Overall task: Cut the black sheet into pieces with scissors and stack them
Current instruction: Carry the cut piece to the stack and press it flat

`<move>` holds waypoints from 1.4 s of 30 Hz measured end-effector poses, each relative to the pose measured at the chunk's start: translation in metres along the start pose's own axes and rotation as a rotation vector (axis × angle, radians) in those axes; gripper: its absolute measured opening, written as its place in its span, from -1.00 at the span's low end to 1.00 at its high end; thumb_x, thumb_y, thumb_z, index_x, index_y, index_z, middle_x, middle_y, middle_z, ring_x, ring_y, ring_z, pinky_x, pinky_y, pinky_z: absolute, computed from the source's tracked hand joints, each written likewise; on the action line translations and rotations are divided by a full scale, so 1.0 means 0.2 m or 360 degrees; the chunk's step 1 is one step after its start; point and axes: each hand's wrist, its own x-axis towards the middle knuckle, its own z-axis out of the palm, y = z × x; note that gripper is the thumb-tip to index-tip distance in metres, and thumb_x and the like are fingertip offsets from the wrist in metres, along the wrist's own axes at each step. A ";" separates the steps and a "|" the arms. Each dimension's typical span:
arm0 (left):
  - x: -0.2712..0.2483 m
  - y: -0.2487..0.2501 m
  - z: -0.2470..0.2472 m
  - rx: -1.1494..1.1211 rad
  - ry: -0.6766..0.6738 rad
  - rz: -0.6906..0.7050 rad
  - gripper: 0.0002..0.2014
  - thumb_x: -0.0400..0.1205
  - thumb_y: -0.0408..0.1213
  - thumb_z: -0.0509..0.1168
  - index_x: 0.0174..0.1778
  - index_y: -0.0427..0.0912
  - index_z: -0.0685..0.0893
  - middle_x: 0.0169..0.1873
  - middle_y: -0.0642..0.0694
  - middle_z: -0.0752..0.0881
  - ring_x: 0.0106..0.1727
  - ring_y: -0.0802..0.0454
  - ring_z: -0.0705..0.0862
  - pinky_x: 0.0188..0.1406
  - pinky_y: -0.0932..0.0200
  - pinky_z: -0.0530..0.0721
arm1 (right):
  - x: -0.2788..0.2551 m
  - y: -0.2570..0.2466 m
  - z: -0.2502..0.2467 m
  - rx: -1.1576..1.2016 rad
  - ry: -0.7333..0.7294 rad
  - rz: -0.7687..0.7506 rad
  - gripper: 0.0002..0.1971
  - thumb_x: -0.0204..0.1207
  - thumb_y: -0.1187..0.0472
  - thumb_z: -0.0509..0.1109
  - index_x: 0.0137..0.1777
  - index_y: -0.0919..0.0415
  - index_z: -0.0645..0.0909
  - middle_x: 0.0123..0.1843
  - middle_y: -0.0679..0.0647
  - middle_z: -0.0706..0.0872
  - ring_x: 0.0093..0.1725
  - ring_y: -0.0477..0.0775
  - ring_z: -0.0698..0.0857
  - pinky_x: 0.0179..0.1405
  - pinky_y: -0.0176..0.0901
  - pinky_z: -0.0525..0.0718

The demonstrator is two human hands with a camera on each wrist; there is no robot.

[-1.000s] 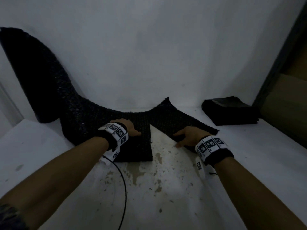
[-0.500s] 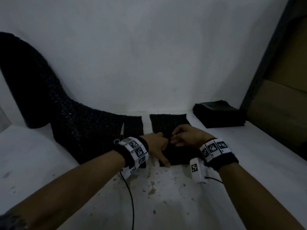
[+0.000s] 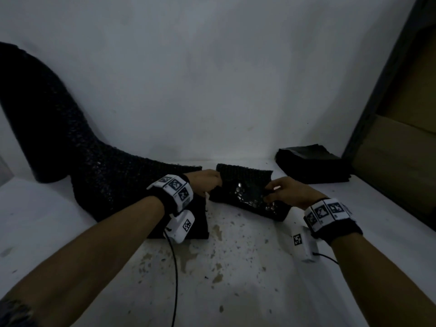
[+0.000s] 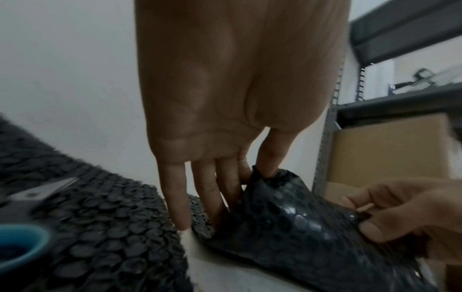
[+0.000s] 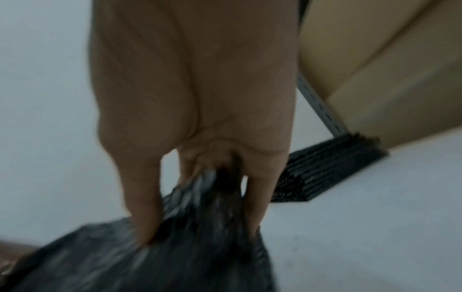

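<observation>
A cut piece of black bubble wrap (image 3: 245, 192) is held up just off the white counter (image 3: 236, 267) between both hands, roughly in the middle of the scene. Its left edge is pinched by the left hand (image 3: 207, 182), and in the left wrist view the thumb and index finger are seen clamped on a bunched corner while the other fingers (image 4: 175, 197) are stretched out fairly straight beside it. The right edge is gripped by the right hand (image 3: 285, 192), fingers curled around the wrap with the thumb pressed on top; the right wrist view is pretty blurry, but a gathered fold can be made out caught between the fingers (image 5: 142, 207). The shiny bubbles are turned toward the head camera. The big black bubble wrap sheet (image 3: 77, 161) is spread on the left, curving up against the white wall (image 3: 212, 79) at the far left, with its cut end lying just beside the left wrist. Scissors (image 4: 32, 199) with a blue handle are seen lying on that sheet in the left wrist view, blades only partly visible. A stack of black cut pieces (image 3: 311, 164) is parked at the far right of the counter, next to a metal shelf upright (image 3: 377, 95) and a cardboard box (image 3: 396, 166). The near part of the counter is stained and speckled with bits.
</observation>
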 end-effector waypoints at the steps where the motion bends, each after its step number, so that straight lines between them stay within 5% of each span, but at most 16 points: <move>1: 0.00 -0.01 -0.01 -0.0180 -0.0033 -0.0070 -0.77 0.78 -0.16 0.18 0.21 -0.21 0.61 0.20 -0.40 0.65 -0.02 -0.15 0.60 0.08 0.01 0.54 | 0.03 0.01 0.00 0.0086 0.0075 -0.0023 -0.67 0.45 0.14 0.64 0.16 0.25 0.77 0.05 0.11 0.79 0.05 0.04 0.74 0.11 -0.16 0.66; 4: 0.01 -0.06 -0.03 -0.0545 -0.0207 -0.0208 -0.43 0.60 0.24 0.35 0.33 -0.13 0.58 0.21 -0.27 0.68 0.18 -0.15 0.67 0.28 -0.03 0.57 | 0.08 0.03 0.02 0.0367 0.0191 -0.0025 -0.71 0.42 0.11 0.66 0.04 0.27 0.81 0.01 0.13 0.80 -0.02 0.05 0.75 0.07 -0.12 0.68; 8: 0.04 -0.15 -0.01 -0.0362 -0.0086 0.0018 -0.77 0.57 -0.18 0.53 -0.08 -0.29 0.74 -0.43 -0.10 0.68 -0.37 -0.05 0.65 -0.37 0.19 0.59 | 0.01 -0.02 0.04 0.1137 0.0219 0.0007 -0.68 0.45 0.16 0.63 0.08 0.39 0.76 0.03 0.30 0.83 -0.03 0.18 0.82 -0.04 -0.06 0.79; 11: 0.08 -0.20 0.00 -0.0429 0.0010 -0.0028 -0.87 0.67 -0.34 0.41 -0.10 -0.33 0.62 -0.49 -0.14 0.60 -0.52 0.01 0.60 -0.46 0.18 0.60 | -0.05 -0.02 0.03 0.1573 -0.0139 0.0031 -0.62 0.56 0.21 0.51 0.30 0.42 0.67 0.20 0.33 0.79 0.18 0.27 0.80 0.08 0.01 0.79; 13: 0.10 -0.21 0.00 -0.0440 0.0059 -0.0102 -0.82 0.67 -0.35 0.41 -0.19 -0.29 0.57 -0.51 -0.13 0.58 -0.50 -0.02 0.61 -0.40 0.12 0.63 | -0.06 0.01 0.04 0.1433 -0.0292 0.0139 -0.58 0.51 0.26 0.54 0.33 0.40 0.63 0.23 0.33 0.78 0.23 0.31 0.78 0.18 0.11 0.77; 17: 0.14 -0.21 0.00 -0.0270 0.0061 -0.0174 -0.60 0.58 -0.21 0.52 -0.45 -0.18 0.46 -0.57 -0.12 0.49 -0.46 -0.09 0.53 -0.39 0.13 0.55 | 0.01 0.10 0.09 0.0721 -0.0199 0.0485 -0.42 0.27 0.22 0.73 0.30 0.25 0.66 0.16 0.26 0.80 0.14 0.32 0.79 0.13 0.25 0.80; 20: 0.14 -0.18 0.00 -0.0218 -0.0007 -0.0172 -0.63 0.46 -0.09 0.62 -0.32 -0.20 0.57 -0.43 -0.18 0.55 -0.28 -0.11 0.63 -0.28 0.10 0.69 | 0.11 0.19 0.14 0.0414 -0.0158 0.0586 -0.34 0.12 0.04 0.74 0.24 0.15 0.64 0.16 0.22 0.75 0.10 0.30 0.78 0.03 0.29 0.82; 24: 0.14 -0.14 -0.02 -0.0216 -0.0051 -0.0127 -0.52 0.38 -0.15 0.68 0.05 -0.28 0.63 -0.10 -0.16 0.64 0.09 -0.15 0.72 -0.10 0.08 0.80 | 0.11 0.17 0.14 0.0366 -0.0038 0.0580 -0.51 0.37 -0.02 0.58 0.24 0.19 0.65 0.13 0.27 0.75 0.02 0.30 0.79 -0.03 0.16 0.84; 28: 0.15 -0.10 0.00 -0.0389 0.0019 -0.0067 -0.55 0.52 -0.41 0.56 0.28 -0.30 0.58 -0.09 -0.10 0.63 0.05 -0.14 0.68 -0.29 0.09 0.77 | 0.11 0.17 0.12 0.0452 -0.0032 0.0577 -0.56 0.46 -0.01 0.50 0.24 0.24 0.67 0.12 0.27 0.77 0.04 0.31 0.80 0.07 0.25 0.81; 31: 0.17 -0.10 0.01 -0.0315 0.0003 -0.0052 -0.70 0.57 -0.41 0.50 0.15 -0.25 0.57 -0.07 -0.16 0.66 -0.02 -0.15 0.66 -0.35 0.04 0.77 | 0.06 0.12 0.09 0.0254 -0.0028 0.0542 -0.75 0.62 0.08 0.38 0.14 0.26 0.64 0.05 0.24 0.76 0.01 0.23 0.77 0.11 0.15 0.80; 33: 0.19 -0.10 0.03 -0.0367 -0.0035 -0.0113 -0.81 0.61 -0.45 0.45 0.05 -0.27 0.58 -0.16 -0.25 0.66 -0.24 -0.13 0.61 -0.47 0.06 0.76 | 0.04 0.11 0.08 0.0127 -0.0011 0.0558 -0.84 0.69 0.14 0.32 0.09 0.24 0.57 -0.02 0.20 0.70 -0.09 0.17 0.71 -0.11 -0.02 0.77; 37: 0.21 -0.08 0.05 -0.0345 -0.0091 -0.0169 -0.86 0.63 -0.45 0.43 -0.02 -0.31 0.58 -0.22 -0.31 0.55 -0.28 -0.17 0.58 -0.50 -0.02 0.79 | 0.07 0.16 0.08 0.0000 0.0045 0.0609 -0.71 0.69 0.15 0.30 0.29 0.33 0.53 0.09 0.22 0.59 0.04 0.20 0.62 0.00 -0.06 0.60; 42: 0.23 -0.09 0.05 -0.0213 -0.0216 -0.0259 -0.41 0.46 0.05 0.59 -0.05 -0.53 0.73 -0.20 -0.50 0.76 -0.10 -0.36 0.82 -0.11 -0.20 0.84 | 0.11 0.18 0.08 -0.0076 0.0012 0.0598 -0.63 0.72 0.20 0.17 0.41 0.41 0.51 0.18 0.28 0.60 0.09 0.21 0.60 -0.10 -0.16 0.52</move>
